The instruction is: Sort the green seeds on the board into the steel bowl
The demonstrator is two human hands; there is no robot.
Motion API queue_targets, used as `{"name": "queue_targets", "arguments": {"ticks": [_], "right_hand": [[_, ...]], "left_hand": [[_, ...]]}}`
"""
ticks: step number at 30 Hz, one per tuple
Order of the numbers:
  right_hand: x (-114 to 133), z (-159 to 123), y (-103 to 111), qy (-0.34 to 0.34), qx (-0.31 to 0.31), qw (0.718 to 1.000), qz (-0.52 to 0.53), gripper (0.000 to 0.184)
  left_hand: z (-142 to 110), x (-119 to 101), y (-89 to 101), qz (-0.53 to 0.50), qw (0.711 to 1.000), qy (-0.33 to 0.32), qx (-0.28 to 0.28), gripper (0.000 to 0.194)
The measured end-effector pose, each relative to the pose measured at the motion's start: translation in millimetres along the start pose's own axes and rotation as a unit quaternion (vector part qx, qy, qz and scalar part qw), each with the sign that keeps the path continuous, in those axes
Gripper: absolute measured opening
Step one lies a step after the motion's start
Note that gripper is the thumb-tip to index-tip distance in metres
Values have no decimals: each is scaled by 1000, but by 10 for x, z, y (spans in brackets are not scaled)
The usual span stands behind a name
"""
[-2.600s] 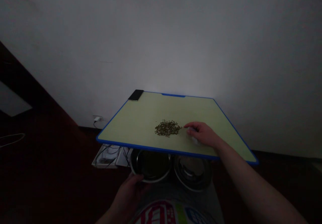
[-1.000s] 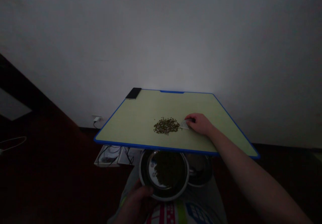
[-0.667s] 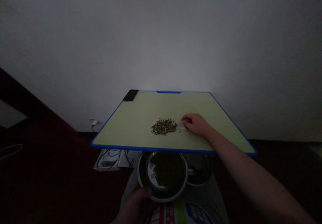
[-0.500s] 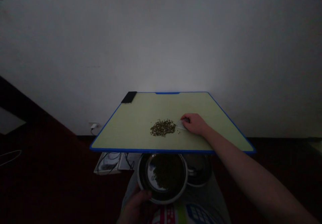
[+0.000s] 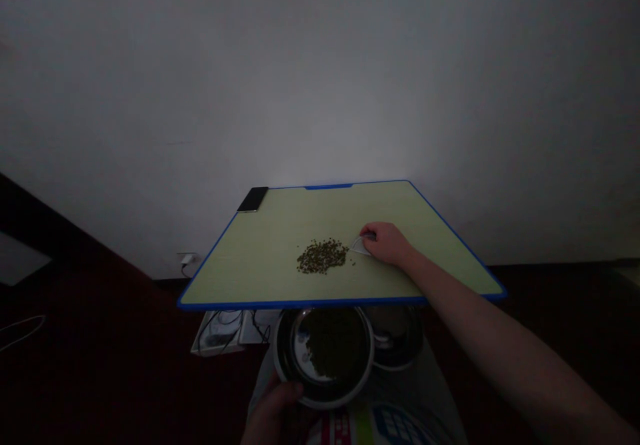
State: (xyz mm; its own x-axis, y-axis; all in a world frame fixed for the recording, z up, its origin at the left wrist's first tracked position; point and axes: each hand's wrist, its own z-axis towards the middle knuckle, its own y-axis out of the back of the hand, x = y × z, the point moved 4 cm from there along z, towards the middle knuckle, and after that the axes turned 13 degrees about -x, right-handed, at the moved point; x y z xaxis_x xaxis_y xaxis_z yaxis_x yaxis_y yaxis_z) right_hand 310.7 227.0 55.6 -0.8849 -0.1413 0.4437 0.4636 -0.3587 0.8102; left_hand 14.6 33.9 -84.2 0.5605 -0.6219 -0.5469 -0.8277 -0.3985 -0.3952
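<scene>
Small brownish-green grains lie in a loose pile (image 5: pixel 323 257) on the pale yellow, blue-edged table (image 5: pixel 280 228). Just right of the pile, my right hand (image 5: pixel 385 241) pinches a clear flat plastic piece with a curved edge (image 5: pixel 360 246), its tip close to the nearest grains. Below the table's front edge, my left hand (image 5: pixel 274 405) grips the near left rim of a shiny metal bowl (image 5: pixel 299 348), thumb over the rim. Dark green grains (image 5: pixel 335 345) fill much of this bowl. A second metal bowl (image 5: pixel 397 338) sits to its right, partly under the table; its contents are too dark to make out.
A black phone (image 5: pixel 253 199) lies at the table's far left corner. The wall (image 5: pixel 320 85) stands right behind the table. On the floor at left are a white box with cables (image 5: pixel 217 331) and a plug in a socket (image 5: pixel 187 258). A colourful printed item (image 5: pixel 370 425) is near my lap.
The view has tilted slightly. My right hand and the plastic piece stay almost in place beside the pile, and my left hand keeps hold of the bowl.
</scene>
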Motion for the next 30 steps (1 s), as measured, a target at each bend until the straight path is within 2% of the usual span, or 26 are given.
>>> {"name": "queue_targets", "arguments": {"ticks": [12, 20, 26, 30], "right_hand": [[-58, 64, -121, -7, -6, 1000, -14, 27], [-11, 140, -184, 46, 24, 999, 6, 29], [57, 188, -213, 72, 20, 997, 9, 31], [87, 185, -239, 101, 26, 994, 18, 31]], "left_hand": [[-49, 15, -50, -59, 998, -3, 12, 83], [-41, 25, -51, -72, 997, -21, 20, 80], [6, 59, -19, -73, 997, 3, -4, 84], [-9, 42, -21, -60, 998, 0, 9, 84]]}}
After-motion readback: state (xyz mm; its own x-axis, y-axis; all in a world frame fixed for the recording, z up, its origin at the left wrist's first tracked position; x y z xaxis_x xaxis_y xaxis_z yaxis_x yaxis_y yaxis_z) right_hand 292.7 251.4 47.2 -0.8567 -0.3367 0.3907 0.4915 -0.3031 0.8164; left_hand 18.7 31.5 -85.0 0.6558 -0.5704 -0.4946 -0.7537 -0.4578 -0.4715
